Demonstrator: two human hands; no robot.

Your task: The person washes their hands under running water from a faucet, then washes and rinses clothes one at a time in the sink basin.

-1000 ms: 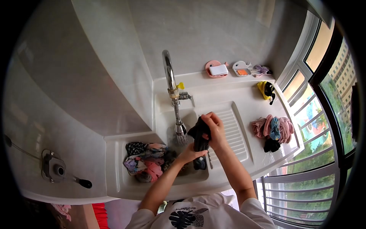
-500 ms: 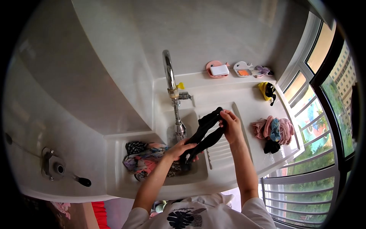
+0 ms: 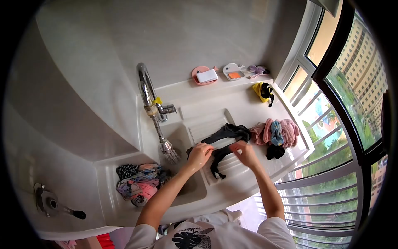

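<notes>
A long, narrow black garment lies in a loop across the ribbed washboard of the white sink; its exact kind is unclear. My left hand has its fingers pinched on the garment's left end, above the basin edge. At the lower strand is my right hand, its fingers blurred, so whether they grip the cloth cannot be told. Left of the hands, the chrome faucet points its spray head down into the basin, where water seems to run.
Wet patterned clothes are heaped at the sink's left. Pink and blue cloths and a black bundle sit on the right ledge, a yellow-black cloth behind. Soap dishes line the back wall; a barred window is at right.
The black garment has gone from being held up over the basin to lying on the washboard. My right hand has come off its far end and moved down nearer me. The view has shifted right.
</notes>
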